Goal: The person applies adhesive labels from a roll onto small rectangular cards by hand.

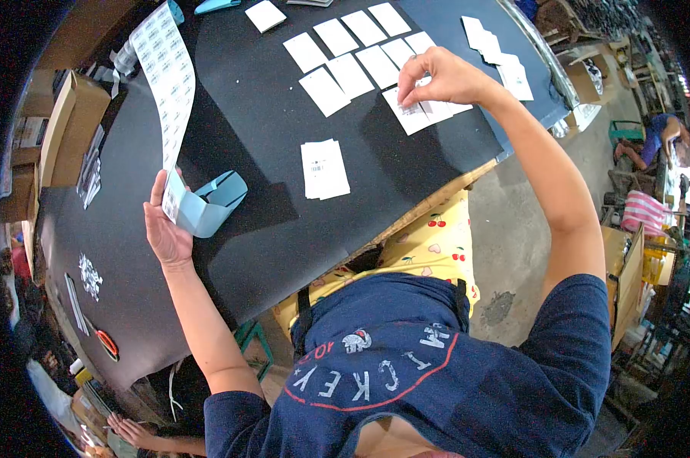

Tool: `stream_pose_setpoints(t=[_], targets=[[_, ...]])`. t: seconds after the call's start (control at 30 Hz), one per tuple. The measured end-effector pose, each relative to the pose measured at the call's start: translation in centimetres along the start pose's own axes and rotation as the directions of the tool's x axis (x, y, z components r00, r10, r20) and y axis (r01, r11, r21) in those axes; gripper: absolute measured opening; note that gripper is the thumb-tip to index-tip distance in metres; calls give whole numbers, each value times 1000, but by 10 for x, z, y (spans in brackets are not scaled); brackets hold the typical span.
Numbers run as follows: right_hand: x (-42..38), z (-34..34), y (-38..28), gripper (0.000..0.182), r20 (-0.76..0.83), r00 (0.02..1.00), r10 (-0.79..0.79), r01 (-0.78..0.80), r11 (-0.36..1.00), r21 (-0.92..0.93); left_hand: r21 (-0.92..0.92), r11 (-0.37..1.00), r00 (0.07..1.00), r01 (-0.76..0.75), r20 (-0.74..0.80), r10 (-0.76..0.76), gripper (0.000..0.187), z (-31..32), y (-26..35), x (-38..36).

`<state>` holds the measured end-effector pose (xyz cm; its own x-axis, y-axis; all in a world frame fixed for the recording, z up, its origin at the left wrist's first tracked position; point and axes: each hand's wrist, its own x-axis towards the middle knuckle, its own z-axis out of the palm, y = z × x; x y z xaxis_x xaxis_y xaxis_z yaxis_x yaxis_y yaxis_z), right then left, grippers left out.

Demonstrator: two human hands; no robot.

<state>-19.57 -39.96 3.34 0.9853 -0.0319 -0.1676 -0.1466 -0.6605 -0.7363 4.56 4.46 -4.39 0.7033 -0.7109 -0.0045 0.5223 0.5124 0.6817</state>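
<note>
Holding the label strip (pixel 175 95) in left hand (pixel 169 227), over left part of the black table (pixel 261 99). Gripping strip with the fingers, palm showing. Running up from there toward far edge as a long printed length, curling over at the top; showing light-blue backing in a loop (pixel 211 206) just beside the hand. Pinching with right hand (pixel 420 88), thumb and forefinger brought together above a printed card (pixel 407 114) at near end of the card rows (pixel 350 75). Can't tell if anything sits between those fingertips. Seeing white cards set out in slanting rows, partly hidden under right hand. Also seeing overlapping cards (pixel 486 49) fanned near the table's right side, plus a neat-ish card stack (pixel 326 172) between the hands, nearer the body, printed face on top. Spotting a single white packet (pixel 265 15) at far edge. On table's left: seeing a scrap pile (pixel 90 276), thin silver strips (pixel 77 304) and red-handled scissors (pixel 106 343) close together, with a cardboard box (pixel 74 130) farther up. Noting another person's hand (pixel 133 432) at lower left, well apart, and a person (pixel 658 141) bent over at far right.
</note>
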Motion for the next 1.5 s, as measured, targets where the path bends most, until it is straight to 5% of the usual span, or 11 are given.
stream_pose_setpoints(t=[0.53,0.67,0.9,1.0,1.1,1.2,1.23,1.27,1.33,1.5], targets=[[-7,18,7,10,-162,979,-124,111,990,-88,-44,998,997,34,72,-30,71,0,0,1],[-12,22,-3,7,-267,944,-195,133,963,-235,171,985,999,-25,-43,32,69,5,-3,0],[-9,69,-104,9,-214,977,-20,54,987,154,89,996,999,13,50,-18,65,12,-2,0],[9,97,-105,13,-342,940,8,2,1000,29,116,993,1000,-4,31,0,62,19,-5,1],[23,113,-103,13,-324,938,119,-94,991,92,165,986,999,5,34,-11,64,23,-6,2],[28,129,-98,12,-392,920,19,-25,1000,-11,177,984,999,-32,17,30,65,38,-5,3],[26,129,-105,12,-365,917,159,-159,987,28,173,984,999,-37,13,35,65,39,-5,3],[26,132,-104,12,-359,920,155,-157,987,23,197,979,999,-45,24,41,65,38,-5,3],[24,137,-100,10,-478,874,-93,-50,960,-277,220,974,998,-54,28,49,66,37,-5,3],[18,150,-109,10,-538,839,-81,-116,939,-323,264,964,999,-38,34,30,67,38,-7,3]])
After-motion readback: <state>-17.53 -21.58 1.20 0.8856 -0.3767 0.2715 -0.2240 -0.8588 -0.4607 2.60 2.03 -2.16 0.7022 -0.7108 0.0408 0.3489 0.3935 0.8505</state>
